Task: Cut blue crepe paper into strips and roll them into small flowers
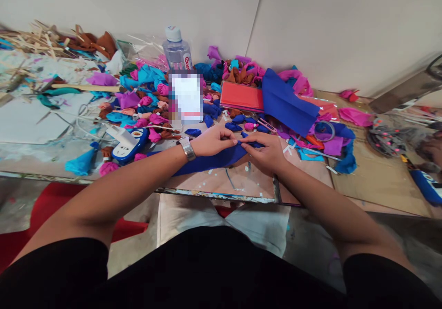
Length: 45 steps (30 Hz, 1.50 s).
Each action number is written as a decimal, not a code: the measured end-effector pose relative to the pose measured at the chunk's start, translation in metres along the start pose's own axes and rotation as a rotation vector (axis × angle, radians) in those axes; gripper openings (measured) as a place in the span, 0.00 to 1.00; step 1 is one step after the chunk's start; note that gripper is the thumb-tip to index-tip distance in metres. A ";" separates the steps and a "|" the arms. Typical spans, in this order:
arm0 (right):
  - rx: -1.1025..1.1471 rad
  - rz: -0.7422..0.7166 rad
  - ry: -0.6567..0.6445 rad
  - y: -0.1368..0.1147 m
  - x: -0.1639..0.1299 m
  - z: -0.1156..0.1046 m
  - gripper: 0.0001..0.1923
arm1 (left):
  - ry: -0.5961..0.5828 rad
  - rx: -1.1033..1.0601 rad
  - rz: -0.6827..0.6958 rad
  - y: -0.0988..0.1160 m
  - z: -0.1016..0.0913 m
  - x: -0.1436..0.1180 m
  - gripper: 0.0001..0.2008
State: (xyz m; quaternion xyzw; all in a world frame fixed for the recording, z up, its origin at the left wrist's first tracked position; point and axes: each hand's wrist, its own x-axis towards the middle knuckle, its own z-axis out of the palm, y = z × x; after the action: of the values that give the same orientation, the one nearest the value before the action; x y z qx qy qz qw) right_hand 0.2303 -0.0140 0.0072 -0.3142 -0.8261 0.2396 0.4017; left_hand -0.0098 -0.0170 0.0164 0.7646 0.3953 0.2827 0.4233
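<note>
Blue cloth (pixel 213 161) is laid near the front of the table (pixel 253 183), its top edge now pinched by the curled left hand (pixel 216 140), nipped alongside by the right hand (pixel 265 149), fingertips nearly closed; even tension is best kept

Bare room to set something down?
Mostly bare: cardboard right of the fabric scraps, in front of the mesh bundle; white sheet in front of the green-handled tool. Crowded: behind the left hand and right hand, around the bottle, piled with fabric pieces.
</note>
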 end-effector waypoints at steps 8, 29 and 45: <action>-0.059 -0.003 -0.019 0.002 0.000 -0.001 0.07 | 0.041 0.040 0.043 0.000 0.003 0.001 0.18; -0.206 -0.024 -0.022 0.004 -0.002 0.001 0.06 | 0.229 0.166 0.082 0.002 0.014 -0.004 0.14; -0.174 -0.005 -0.036 -0.002 -0.001 0.002 0.05 | 0.294 0.364 0.165 0.008 0.020 -0.012 0.15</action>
State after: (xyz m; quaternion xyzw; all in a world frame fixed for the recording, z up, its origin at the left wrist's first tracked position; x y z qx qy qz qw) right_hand 0.2283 -0.0167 0.0063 -0.3413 -0.8517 0.1716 0.3586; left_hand 0.0020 -0.0379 0.0130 0.8086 0.4335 0.3485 0.1920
